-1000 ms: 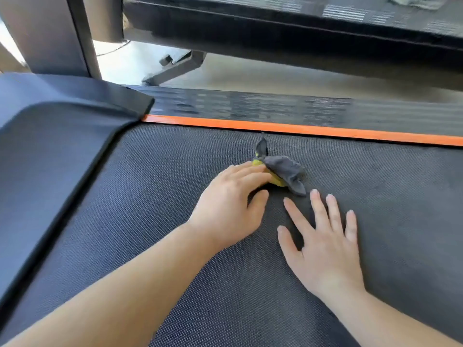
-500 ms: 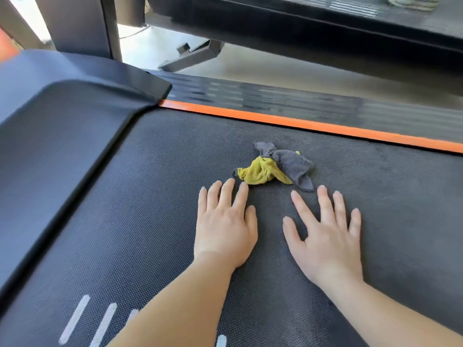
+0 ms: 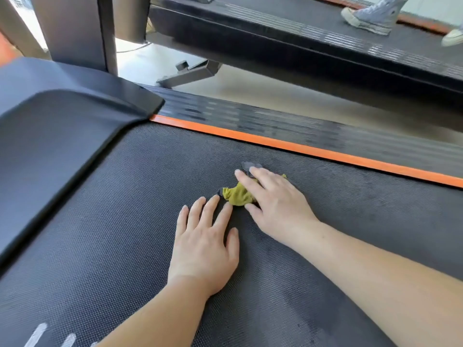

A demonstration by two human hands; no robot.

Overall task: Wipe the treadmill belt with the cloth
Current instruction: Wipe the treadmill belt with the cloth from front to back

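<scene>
The right hand (image 3: 275, 204) has moved forward since half a second ago and now lies on top of the cloth (image 3: 236, 195), fingers fairly straight and spread over it, thumb at its near edge; I see a flat press, not a closed grip. The left hand (image 3: 205, 244) is flat on the belt (image 3: 112, 221), fingers straight, fingertips just beside the cloth's left edge; a second ago this was the hand on the cloth, so the cloth has changed hands. The two hands are close together but not touching. To my eye the right hand is set to make the next stroke, with the left propping the body.

The cloth sits under and just left of the right palm; it is a small, limp, crumpled rag, olive-yellow with a dark grey part peeking out beyond the fingertips; soft enough to bunch up rather than slide flat.

The belt under both hands is dark grey with a fine woven dot texture, matte and grippy-looking; white stripes (image 3: 37, 334) are printed near the left forearm. Beyond the right fingertips runs a smooth orange strip (image 3: 313, 149), then a ribbed black side rail (image 3: 250, 118). Left of the left hand rises a smooth, rounded dark cover (image 3: 62, 121). Farther off, past a pale floor (image 3: 250, 86), stands a second treadmill (image 3: 275, 38) with a pale shoe (image 3: 370, 13) on it.
</scene>
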